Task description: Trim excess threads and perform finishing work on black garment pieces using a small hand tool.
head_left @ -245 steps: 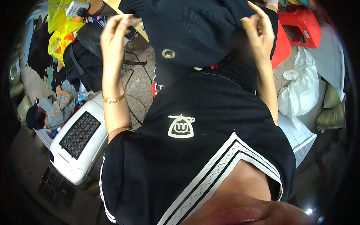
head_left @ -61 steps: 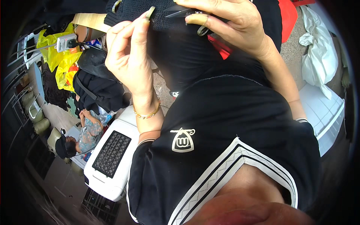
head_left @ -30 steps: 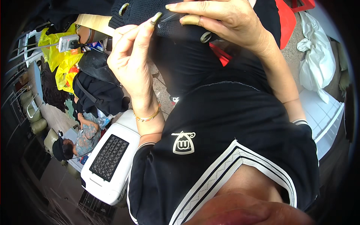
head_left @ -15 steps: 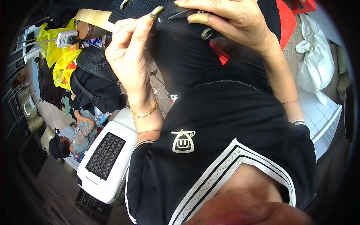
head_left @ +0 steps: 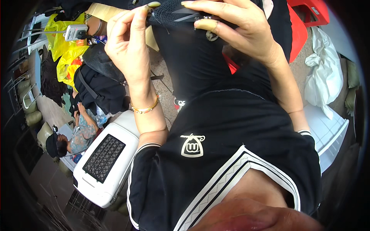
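Nearest the camera was the wearer's own black top with white striped neckline trim [head_left: 231, 169] and a pale emblem on the chest. Above it, both forearms rose toward the upper edge of the view. The left hand [head_left: 129, 42] was raised, a gold bracelet [head_left: 145, 109] on its wrist, thumb and forefinger pinched on the edge of a dark knitted garment [head_left: 200, 57] held up in front of the chest. The right hand [head_left: 241, 29] was curled around small dark thread snips [head_left: 189, 14], blades pointing left toward the left fingertips and lying against the garment's top edge; whether the blades were closed on a thread could not be told. The garment hung down between the two arms to the chest. Beyond, lower left, stood a white plastic box with a black mesh panel [head_left: 106, 161], and beside it another person wearing a dark cap [head_left: 52, 144]. Farther up left lay a black bag [head_left: 102, 90] and yellow plastic bags [head_left: 65, 50]. To the right were a white crumpled sack [head_left: 322, 73] and a red plastic stool [head_left: 308, 15].
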Motion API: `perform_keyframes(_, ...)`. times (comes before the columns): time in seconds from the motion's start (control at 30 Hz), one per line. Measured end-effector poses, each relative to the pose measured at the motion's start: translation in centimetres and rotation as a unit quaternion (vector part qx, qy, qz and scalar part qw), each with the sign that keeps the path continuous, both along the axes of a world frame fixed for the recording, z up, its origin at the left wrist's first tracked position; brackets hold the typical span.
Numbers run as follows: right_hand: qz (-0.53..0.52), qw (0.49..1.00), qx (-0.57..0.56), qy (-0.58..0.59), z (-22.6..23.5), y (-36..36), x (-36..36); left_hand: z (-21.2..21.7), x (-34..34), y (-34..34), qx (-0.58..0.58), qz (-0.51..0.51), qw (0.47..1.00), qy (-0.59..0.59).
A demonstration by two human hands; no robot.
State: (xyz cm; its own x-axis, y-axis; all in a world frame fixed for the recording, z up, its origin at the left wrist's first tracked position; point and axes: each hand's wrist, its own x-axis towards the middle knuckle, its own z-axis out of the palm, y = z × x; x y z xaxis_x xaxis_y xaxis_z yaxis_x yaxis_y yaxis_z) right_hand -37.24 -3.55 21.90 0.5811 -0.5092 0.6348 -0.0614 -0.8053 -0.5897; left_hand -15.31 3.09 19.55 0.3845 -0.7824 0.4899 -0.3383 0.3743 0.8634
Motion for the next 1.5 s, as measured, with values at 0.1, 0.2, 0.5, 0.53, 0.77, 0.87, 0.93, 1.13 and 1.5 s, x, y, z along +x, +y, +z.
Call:
perform_keyframes(0.1,0.012,1.0,0.025,0.001,-0.6,0.0,0.2,0.8,-1.5,0.8,-0.022,0.046,0.989,-0.136)
perform_keyframes(0.2,0.007,0.999,0.045,-0.013,-0.7,0.1,0.1,0.2,-1.0,0.4,-0.142,0.012,0.931,-0.336)
perform_keyframes(0.5,0.028,0.997,0.053,-0.046,-1.8,-0.2,-1.1,0.3,-0.8,1.2,-0.124,0.057,0.952,-0.275)
perform_keyframes(0.53,0.027,0.997,0.053,-0.047,-1.8,-0.1,-1.2,0.2,-0.7,1.4,-0.108,0.077,0.957,-0.259)
perform_keyframes(0.77,0.01,0.997,0.052,-0.064,-1.9,0.0,-2.0,-0.2,-2.6,3.0,-0.032,0.081,0.966,-0.243)
perform_keyframes(0.87,0.006,0.997,0.043,-0.057,-2.1,0.0,-2.3,0.1,-4.0,2.9,-0.014,0.113,0.963,-0.243)
perform_keyframes(0.93,0.003,0.997,0.047,-0.059,-2.2,0.1,-2.4,0.6,-4.1,2.9,-0.002,0.118,0.961,-0.249)
perform_keyframes(1.13,0.002,0.997,0.055,-0.057,-2.4,0.5,-2.4,0.8,-3.5,3.1,0.0,0.117,0.943,-0.311)
perform_keyframes(1.5,-0.01,0.997,0.026,-0.07,-2.6,0.2,-2.9,2.0,-1.4,5.9,0.026,-0.321,0.937,0.138)
